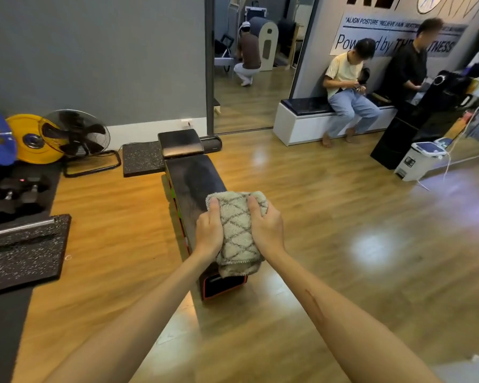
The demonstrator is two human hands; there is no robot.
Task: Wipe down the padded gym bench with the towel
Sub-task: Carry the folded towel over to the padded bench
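Note:
A long black padded gym bench [192, 178] runs away from me across the wooden floor, with a separate black pad [181, 142] at its far end. A folded beige towel [237, 230] with a grey diamond pattern lies on the near half of the bench. My left hand [209, 230] grips the towel's left side with curled fingers. My right hand [266, 226] grips its right side the same way. The towel's near edge hangs over the bench's end, above a red-edged black base [223, 286].
Left of the bench lie speckled rubber mats [25, 252], dumbbells [14, 194], a floor fan [75, 136] and weight plates [31, 139]. Two people [349, 87] are at a white seat [302, 123] at the back right, by a white bin [418, 161]. Another person crouches in the mirror.

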